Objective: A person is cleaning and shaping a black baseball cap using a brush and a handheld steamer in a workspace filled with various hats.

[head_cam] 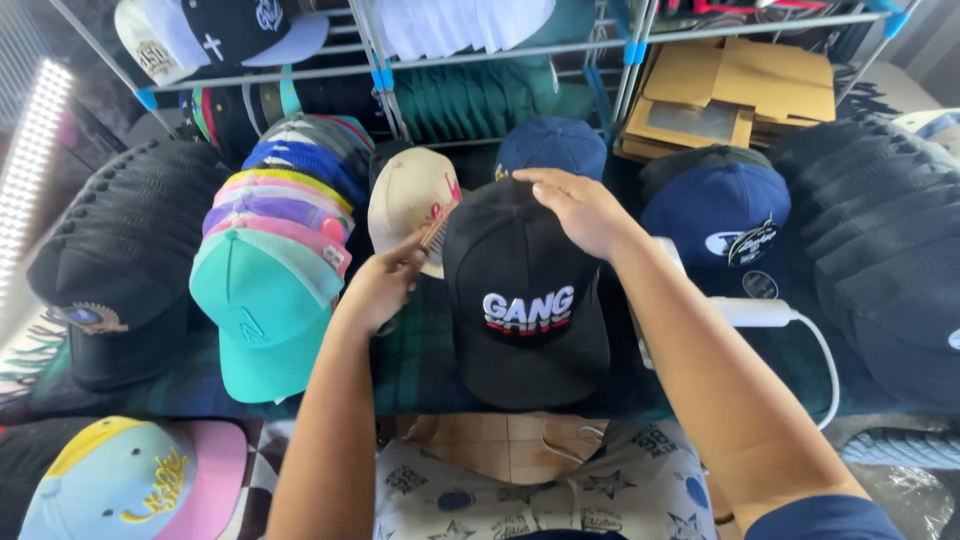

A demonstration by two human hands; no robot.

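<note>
A black cap point(525, 300) with white and red embroidered lettering on its front sits in the middle of the table, brim toward me. My right hand point(578, 208) lies flat on its crown, fingers spread. My left hand point(385, 285) is at the cap's left side and grips a small tan comb-like brush point(436, 234) against the crown. A beige cap point(408, 200) stands just behind the left hand.
A stack of coloured caps topped by a teal one point(265, 300) stands at left, black cap stacks point(125, 250) at far left and right point(885, 250). Navy caps point(722, 225) sit behind. A white device with cable point(755, 312) lies under my right forearm. Cardboard point(725, 95) rests on the rack.
</note>
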